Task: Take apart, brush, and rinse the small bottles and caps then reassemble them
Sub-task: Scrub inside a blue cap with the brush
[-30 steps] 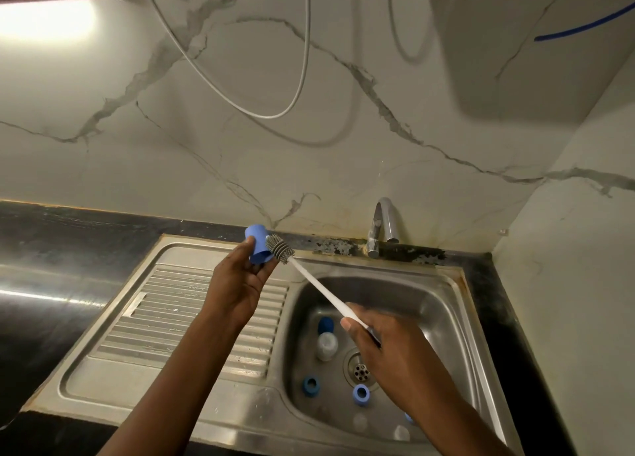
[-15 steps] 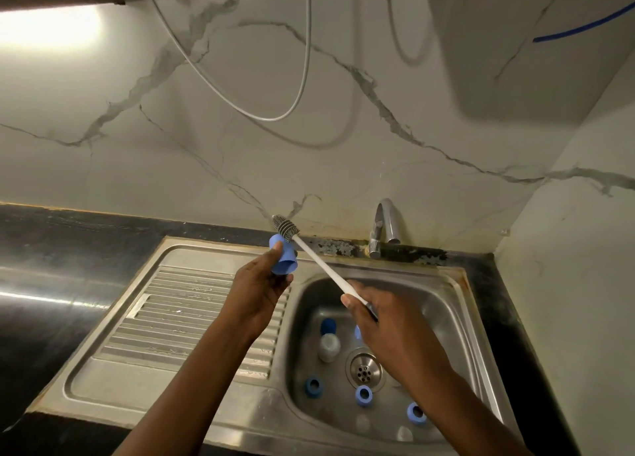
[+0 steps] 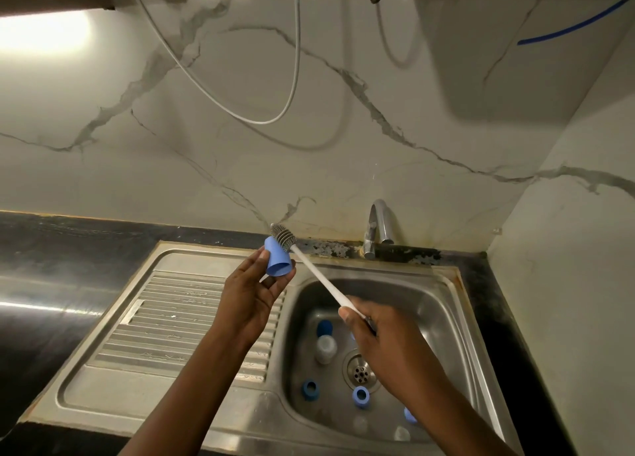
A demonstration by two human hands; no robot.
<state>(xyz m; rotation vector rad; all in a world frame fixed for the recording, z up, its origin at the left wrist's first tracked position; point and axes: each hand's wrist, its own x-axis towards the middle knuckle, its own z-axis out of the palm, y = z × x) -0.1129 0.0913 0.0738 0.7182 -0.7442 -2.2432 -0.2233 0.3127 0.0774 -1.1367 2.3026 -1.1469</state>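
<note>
Holding the blue cap (image 3: 279, 258) pinched between thumb and fingertips, your left hand (image 3: 252, 289) positions it above the far right corner of the drainboard (image 3: 178, 321), at 10 o'clock from the basin (image 3: 443, 304), open mouth facing down toward you. Your right hand (image 3: 383, 340) is closed round the lower end of the brush (image 3: 323, 280). Its white handle runs up toward 11 o'clock, and the grey bristle head lies against the outside of the cap's far, closed end. Treat the cap as light, thin-walled plastic, probably wet and slippery. Grip it by the side wall near the rim, firmly enough to resist the brush but without squeezing it out of round. The handle looks slender and may flex, so take hold nearer the head if you need more pressure. A small clear bottle (image 3: 325, 347) lies in the basin at 10 o'clock from the drain (image 3: 360, 373), and loose caps (image 3: 309, 389) sit at 8 and 6 o'clock from it. Expect these to handle the same way.
</note>
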